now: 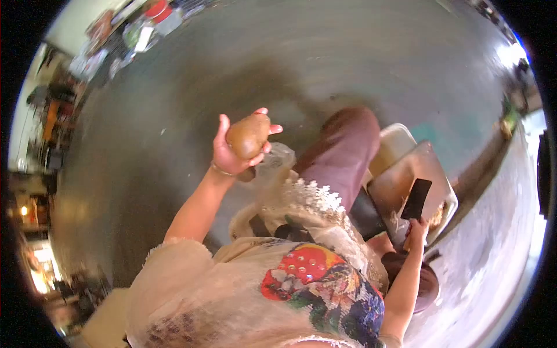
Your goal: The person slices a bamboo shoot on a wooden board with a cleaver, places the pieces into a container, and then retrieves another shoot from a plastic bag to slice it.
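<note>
A brown, rounded, potato-like object (248, 137) rests on the upturned palm of my left hand (238, 148), its fingers curled partly round it. My right hand (416, 233) is closed round the handle of a cleaver (416, 199) with a dark, wide blade. That blade is above a grey rectangular tub (395, 184), in which pale pieces (436, 214) show near the right side. Behind this tub stands a second, pale container (397, 142). A clear plastic bag or bowl (277, 160) is just right of my left wrist.
My bent knee (351, 130) in dark trousers rises between my hands, left of the tubs. A wall (493, 232) runs along the right side. Bags and a red container (158, 10) lie at the upper left. Shelves with things (55, 119) line the far left.
</note>
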`<state>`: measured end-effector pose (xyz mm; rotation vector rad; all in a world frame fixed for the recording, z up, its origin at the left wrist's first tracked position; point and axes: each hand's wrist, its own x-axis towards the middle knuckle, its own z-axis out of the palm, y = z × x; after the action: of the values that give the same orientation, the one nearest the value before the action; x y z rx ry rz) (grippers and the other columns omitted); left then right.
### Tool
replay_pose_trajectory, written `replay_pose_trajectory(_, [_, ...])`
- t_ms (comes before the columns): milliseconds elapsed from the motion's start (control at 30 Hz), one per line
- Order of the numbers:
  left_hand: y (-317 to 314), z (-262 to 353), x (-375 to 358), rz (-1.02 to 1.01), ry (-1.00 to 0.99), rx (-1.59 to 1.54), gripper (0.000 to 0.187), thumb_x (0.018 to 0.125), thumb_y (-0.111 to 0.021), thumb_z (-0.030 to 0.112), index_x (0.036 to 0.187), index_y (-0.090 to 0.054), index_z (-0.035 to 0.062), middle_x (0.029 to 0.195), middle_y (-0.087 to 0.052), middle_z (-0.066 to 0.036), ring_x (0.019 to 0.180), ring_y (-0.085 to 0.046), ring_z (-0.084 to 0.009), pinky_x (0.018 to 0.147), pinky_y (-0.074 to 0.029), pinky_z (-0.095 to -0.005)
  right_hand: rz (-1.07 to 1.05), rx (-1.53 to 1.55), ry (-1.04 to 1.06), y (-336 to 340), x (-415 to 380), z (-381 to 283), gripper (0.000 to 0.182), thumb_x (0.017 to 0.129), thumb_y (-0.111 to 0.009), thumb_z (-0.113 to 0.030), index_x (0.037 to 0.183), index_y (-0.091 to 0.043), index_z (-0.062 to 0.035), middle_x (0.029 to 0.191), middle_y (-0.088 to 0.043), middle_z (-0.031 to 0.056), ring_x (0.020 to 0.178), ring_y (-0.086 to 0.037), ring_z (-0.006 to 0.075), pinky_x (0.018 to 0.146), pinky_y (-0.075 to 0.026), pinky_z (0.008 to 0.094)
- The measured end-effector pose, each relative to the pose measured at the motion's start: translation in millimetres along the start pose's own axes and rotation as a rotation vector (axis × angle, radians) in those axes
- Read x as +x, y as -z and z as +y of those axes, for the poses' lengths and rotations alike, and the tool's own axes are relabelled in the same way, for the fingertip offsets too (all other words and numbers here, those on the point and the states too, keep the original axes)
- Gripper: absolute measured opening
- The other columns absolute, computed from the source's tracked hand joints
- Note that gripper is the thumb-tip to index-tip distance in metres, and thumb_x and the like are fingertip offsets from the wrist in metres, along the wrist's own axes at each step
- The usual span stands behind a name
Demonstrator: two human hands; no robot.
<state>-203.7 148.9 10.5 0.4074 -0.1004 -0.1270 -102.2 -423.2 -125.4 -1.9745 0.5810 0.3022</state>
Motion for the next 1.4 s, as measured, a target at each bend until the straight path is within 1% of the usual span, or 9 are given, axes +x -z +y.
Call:
replay_pose_trajectory(133, [-39,-7,50,-0.004,0.044,0.052,0.08,0.082,-0.049,0.065,0.137,-0.027,0.0113,0.129,-0.04,-0.026,0.083,-0.06,-0.0329,0.052,-0.055,-0.0349,0.443,-0.303,0.26,34,25,26,0.022,0.073,-0.055,-0.014,0.091,-0.062,-0.0041,0.061,-0.054,0.0057,0.045,-0.048,0.0148,0.043,-0.042,0.0306])
replay_pose_trajectory(333, [-100,-55,144,-0.221,0.162,0.221,0.087,0.084,-0.051,0.06,0.145,-0.015,0.0095,0.138,-0.03,-0.025,0.091,-0.057,-0.031,0.055,-0.052,-0.0327,0.13,-0.147,0.193,46,-40,-82,0.023,0.076,-0.061,-0.014,0.095,-0.062,-0.0003,0.061,-0.054,0.0023,0.049,-0.05,0.0113,0.042,-0.039,0.0278])
replay_pose_trajectory(567, [-120,-175,221,-0.197,0.481,0.164,0.05,0.085,-0.061,0.031,0.128,-0.044,0.0122,0.11,-0.055,-0.014,0.09,-0.06,-0.036,0.06,-0.053,-0.0424,-0.285,-0.1,0.068,27,-48,-37,0.027,0.078,-0.062,-0.008,0.104,-0.065,-0.0045,0.058,-0.052,-0.0012,0.047,-0.048,0.0077,0.042,-0.039,0.0242])
replay_pose_trajectory(767, [-91,-248,256,-0.065,0.659,0.279,0.05,0.083,-0.066,0.027,0.127,-0.044,0.0165,0.1,-0.057,-0.006,0.085,-0.062,-0.0295,0.057,-0.052,-0.0401,-0.352,-0.273,0.284,27,-42,-2,0.032,0.078,-0.065,-0.005,0.11,-0.064,-0.0057,0.066,-0.055,-0.0031,0.055,-0.048,0.0059,0.049,-0.04,0.0234])
replay_pose_trajectory(900, [-73,-274,247,0.025,0.683,0.52,0.064,0.079,-0.07,0.022,0.134,-0.038,0.0161,0.103,-0.057,-0.003,0.085,-0.06,-0.0166,0.053,-0.052,-0.0374,-0.221,-0.15,-0.001,54,-25,-20,0.029,0.076,-0.061,-0.005,0.105,-0.065,-0.0031,0.066,-0.056,-0.0017,0.056,-0.049,0.0076,0.05,-0.041,0.0252])
replay_pose_trajectory(1033, [-42,-301,237,0.111,0.762,0.893,0.081,0.071,-0.077,0.024,0.138,-0.033,0.0116,0.127,-0.047,-0.008,0.097,-0.057,-0.0193,0.053,-0.052,-0.0328,0.243,-0.596,0.2,69,-12,-37,0.035,0.071,-0.06,-0.017,0.104,-0.065,-0.0079,0.09,-0.065,0.0209,0.092,-0.061,0.0362,0.079,-0.048,0.0436])
replay_pose_trajectory(1167, [-18,-317,228,-0.03,0.64,1.189,0.087,0.063,-0.082,0.025,0.136,-0.038,0.0104,0.133,-0.045,-0.011,0.114,-0.051,-0.0244,0.072,-0.055,-0.0356,0.348,-0.5,0.189,63,-10,-56,0.033,0.072,-0.058,-0.018,0.102,-0.065,-0.0069,0.089,-0.064,0.0214,0.089,-0.061,0.0367,0.078,-0.048,0.0428])
replay_pose_trajectory(1267, [-26,-318,224,-0.281,0.444,1.496,0.085,0.061,-0.08,0.017,0.135,-0.039,0.0105,0.131,-0.045,-0.014,0.118,-0.048,-0.0257,0.103,-0.037,-0.0336,0.266,-0.171,0.217,39,-3,-43,0.032,0.072,-0.058,-0.019,0.1,-0.065,-0.0053,0.084,-0.064,0.0216,0.085,-0.062,0.0375,0.076,-0.049,0.0423])
replay_pose_trajectory(1400, [-40,-323,219,-0.698,0.083,1.694,0.081,0.059,-0.073,0.005,0.133,-0.04,0.0103,0.126,-0.044,-0.016,0.122,-0.041,-0.0331,0.105,-0.035,-0.0371,0.104,-0.219,0.1,15,-19,-51,0.033,0.071,-0.058,-0.019,0.1,-0.065,-0.0053,0.089,-0.064,0.0224,0.09,-0.062,0.0369,0.08,-0.048,0.0421])
